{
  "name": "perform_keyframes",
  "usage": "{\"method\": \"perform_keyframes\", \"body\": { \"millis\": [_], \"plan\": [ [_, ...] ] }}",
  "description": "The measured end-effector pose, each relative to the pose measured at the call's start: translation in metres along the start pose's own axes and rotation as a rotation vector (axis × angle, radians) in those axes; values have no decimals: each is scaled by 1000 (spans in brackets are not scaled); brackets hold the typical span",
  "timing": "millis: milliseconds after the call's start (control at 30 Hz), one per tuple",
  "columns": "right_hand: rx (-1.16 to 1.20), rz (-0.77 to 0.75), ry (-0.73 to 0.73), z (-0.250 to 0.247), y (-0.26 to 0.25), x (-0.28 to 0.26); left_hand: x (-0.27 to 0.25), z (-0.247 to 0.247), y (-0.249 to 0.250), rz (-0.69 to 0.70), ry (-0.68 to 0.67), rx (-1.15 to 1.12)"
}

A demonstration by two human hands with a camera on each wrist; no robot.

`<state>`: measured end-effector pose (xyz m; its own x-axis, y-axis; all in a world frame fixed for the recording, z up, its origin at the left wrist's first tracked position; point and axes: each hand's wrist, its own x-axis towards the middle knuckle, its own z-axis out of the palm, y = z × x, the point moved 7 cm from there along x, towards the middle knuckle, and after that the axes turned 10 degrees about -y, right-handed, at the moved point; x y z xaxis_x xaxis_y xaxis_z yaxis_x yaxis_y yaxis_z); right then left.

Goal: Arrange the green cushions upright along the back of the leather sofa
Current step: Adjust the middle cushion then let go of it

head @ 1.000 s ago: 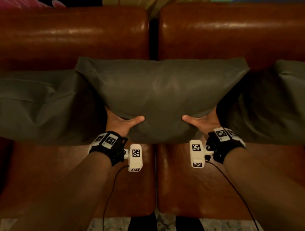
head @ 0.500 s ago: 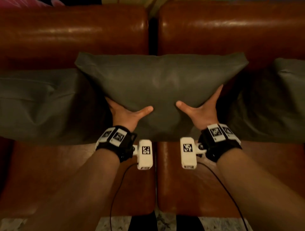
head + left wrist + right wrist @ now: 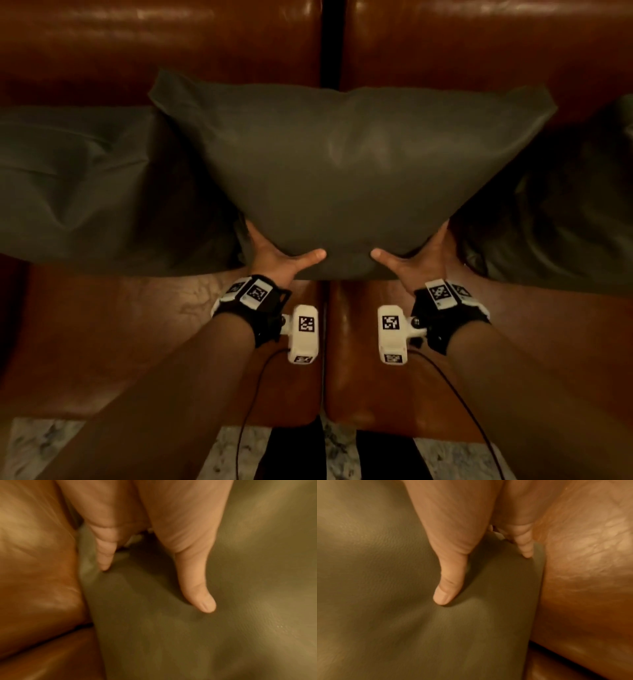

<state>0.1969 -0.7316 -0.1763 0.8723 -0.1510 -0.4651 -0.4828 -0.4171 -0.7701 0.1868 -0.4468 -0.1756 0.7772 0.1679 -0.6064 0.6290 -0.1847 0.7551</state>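
Observation:
The middle green cushion (image 3: 349, 164) stands on the sofa seat, over the gap between the two seat pads, with its top edge against the brown leather sofa back (image 3: 171, 44). My left hand (image 3: 277, 257) grips its lower left corner and my right hand (image 3: 411, 257) its lower right corner. In both wrist views a thumb lies on the cushion's front face, the left thumb (image 3: 197, 588) and the right thumb (image 3: 448, 581), while the other fingers are tucked behind the cushion. A second green cushion (image 3: 85, 185) leans at the left and a third (image 3: 555, 212) at the right, each partly overlapped by the middle one.
The brown leather seat (image 3: 137, 325) stretches in front of the cushions to its front edge. Below that edge lies pale marbled floor (image 3: 44, 445). Cables run from the white wrist cameras down towards me.
Both hands rose with the cushion, then came back down toward me. The cushion now looks larger and taller, and the view has tilted so the sofa back's top is out of frame.

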Motion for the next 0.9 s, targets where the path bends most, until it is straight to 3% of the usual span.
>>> {"method": "perform_keyframes", "body": {
  "millis": [133, 300, 467, 600, 767, 900],
  "plan": [
    [49, 112, -99, 1, 21, -21, -27, -26, -11, -82, -57, -28],
    [1, 556, -382, 24, 58, -71, -66, -84, -61, -344, -137, 150],
    [-70, 531, -485, 87, 38, -111, -98, -156, -109, -442, -81, 102],
    [23, 575, -431, 148, 9, -128, -100, -214, -139, -491, -101, 103],
    [1, 556, -370, 249, -20, -154, -62, -312, -162, -401, -83, 82],
    [226, 397, -277, 305, -83, -143, -32, -398, -120, -255, 17, 144]
  ]
}}
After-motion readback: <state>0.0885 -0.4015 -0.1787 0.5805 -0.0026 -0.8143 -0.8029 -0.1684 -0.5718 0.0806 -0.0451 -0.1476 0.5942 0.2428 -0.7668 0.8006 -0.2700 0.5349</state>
